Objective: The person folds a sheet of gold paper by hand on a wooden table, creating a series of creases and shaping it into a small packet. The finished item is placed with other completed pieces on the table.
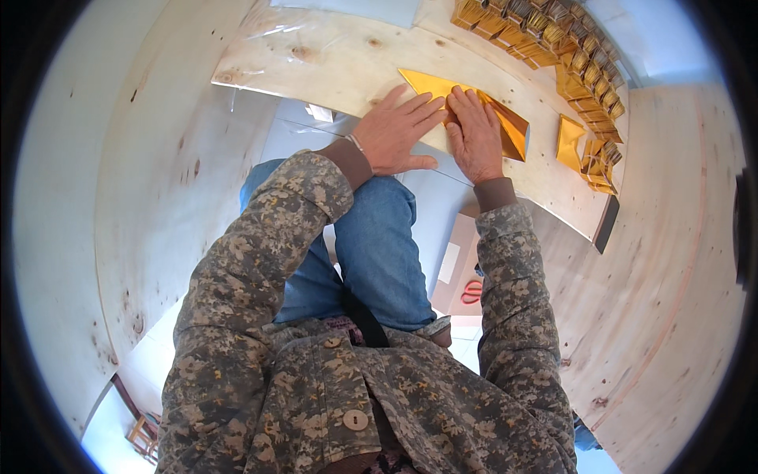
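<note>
A sheet of shiny gold paper [437, 84], partly folded, lies on the wooden table [347, 67] in front of me. Its left end comes to a point, and a darker folded flap shows at its right end. My left hand [397, 130] is flat with fingers stretched out, the fingertips at the paper's near edge. On the paper's middle rests my right hand [475, 136], its fingers extended and lying close together. The paper beneath the fingers is hidden.
Bundled folded gold papers [580, 75] line the table's far right edge in rows. Nearer stands a loose folded gold piece [569, 142]. Clear plastic film [272, 28] covers the table's left part. Below the table, red-handled scissors [471, 292] lie by a brown box. Wooden panels rise on both sides.
</note>
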`<action>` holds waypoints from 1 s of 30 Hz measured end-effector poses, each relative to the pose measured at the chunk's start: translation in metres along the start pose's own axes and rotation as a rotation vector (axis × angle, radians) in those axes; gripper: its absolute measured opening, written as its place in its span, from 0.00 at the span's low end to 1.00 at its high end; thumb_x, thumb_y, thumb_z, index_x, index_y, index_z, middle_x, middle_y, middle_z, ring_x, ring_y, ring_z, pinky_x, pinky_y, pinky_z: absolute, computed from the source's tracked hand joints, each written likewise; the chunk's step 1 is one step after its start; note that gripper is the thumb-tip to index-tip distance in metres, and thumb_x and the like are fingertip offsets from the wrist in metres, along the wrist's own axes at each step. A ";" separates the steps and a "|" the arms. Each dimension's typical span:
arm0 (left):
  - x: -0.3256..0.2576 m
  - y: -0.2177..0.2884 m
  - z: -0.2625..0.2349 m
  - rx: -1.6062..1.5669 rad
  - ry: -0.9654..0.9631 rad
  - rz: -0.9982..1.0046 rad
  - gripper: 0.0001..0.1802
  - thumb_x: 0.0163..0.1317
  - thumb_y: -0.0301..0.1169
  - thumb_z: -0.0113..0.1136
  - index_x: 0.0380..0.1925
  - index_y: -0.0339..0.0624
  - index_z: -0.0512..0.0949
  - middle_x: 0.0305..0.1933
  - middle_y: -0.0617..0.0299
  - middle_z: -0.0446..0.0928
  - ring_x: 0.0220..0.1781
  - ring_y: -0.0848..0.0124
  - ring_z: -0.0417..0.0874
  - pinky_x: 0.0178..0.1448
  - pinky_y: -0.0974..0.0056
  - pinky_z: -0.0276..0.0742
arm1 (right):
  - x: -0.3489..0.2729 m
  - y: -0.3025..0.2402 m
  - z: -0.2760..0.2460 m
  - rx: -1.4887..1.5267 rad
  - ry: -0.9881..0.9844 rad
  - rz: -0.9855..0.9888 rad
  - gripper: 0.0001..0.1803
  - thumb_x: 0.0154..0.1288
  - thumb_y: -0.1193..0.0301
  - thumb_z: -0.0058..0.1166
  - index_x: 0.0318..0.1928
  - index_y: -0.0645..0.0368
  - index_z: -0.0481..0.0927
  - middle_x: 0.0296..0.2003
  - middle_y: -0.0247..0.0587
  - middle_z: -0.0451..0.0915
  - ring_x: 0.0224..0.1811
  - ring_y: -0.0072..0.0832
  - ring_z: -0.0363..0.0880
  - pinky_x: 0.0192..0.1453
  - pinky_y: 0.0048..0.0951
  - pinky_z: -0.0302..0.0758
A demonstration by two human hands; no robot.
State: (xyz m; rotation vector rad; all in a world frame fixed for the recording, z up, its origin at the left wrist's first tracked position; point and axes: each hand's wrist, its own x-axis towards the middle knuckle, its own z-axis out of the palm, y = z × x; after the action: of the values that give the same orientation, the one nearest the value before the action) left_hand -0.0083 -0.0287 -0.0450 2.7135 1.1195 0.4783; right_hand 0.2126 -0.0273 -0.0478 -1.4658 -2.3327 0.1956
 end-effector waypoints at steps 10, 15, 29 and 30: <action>-0.003 0.004 -0.003 0.109 -0.015 -0.181 0.46 0.65 0.62 0.55 0.74 0.42 0.63 0.79 0.53 0.59 0.81 0.59 0.57 0.81 0.38 0.43 | 0.000 -0.001 0.000 -0.040 -0.003 -0.005 0.25 0.75 0.64 0.46 0.70 0.53 0.71 0.74 0.40 0.66 0.79 0.39 0.59 0.81 0.46 0.51; 0.005 -0.002 -0.008 0.101 0.063 -0.201 0.44 0.65 0.60 0.55 0.73 0.43 0.63 0.80 0.55 0.59 0.81 0.59 0.57 0.81 0.39 0.45 | -0.001 -0.002 -0.003 -0.048 -0.018 0.003 0.26 0.74 0.65 0.48 0.70 0.55 0.70 0.74 0.40 0.66 0.78 0.39 0.58 0.80 0.48 0.51; 0.014 -0.009 -0.023 0.145 -0.152 -0.120 0.44 0.64 0.59 0.57 0.74 0.48 0.62 0.80 0.59 0.58 0.81 0.60 0.55 0.82 0.40 0.43 | -0.016 -0.023 -0.054 0.088 0.512 0.006 0.16 0.65 0.77 0.57 0.54 0.61 0.83 0.57 0.49 0.82 0.63 0.46 0.78 0.68 0.44 0.71; 0.014 -0.010 -0.024 0.131 -0.145 -0.120 0.44 0.64 0.59 0.57 0.74 0.48 0.63 0.80 0.59 0.59 0.81 0.60 0.55 0.82 0.40 0.42 | -0.018 -0.017 -0.064 0.065 0.616 0.062 0.14 0.66 0.76 0.57 0.52 0.62 0.83 0.52 0.47 0.84 0.57 0.41 0.81 0.63 0.40 0.74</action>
State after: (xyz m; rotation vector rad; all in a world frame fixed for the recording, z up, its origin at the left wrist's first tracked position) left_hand -0.0135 -0.0110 -0.0222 2.7171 1.3054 0.1938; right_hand 0.2302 -0.0565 0.0114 -1.3294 -1.7698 -0.1474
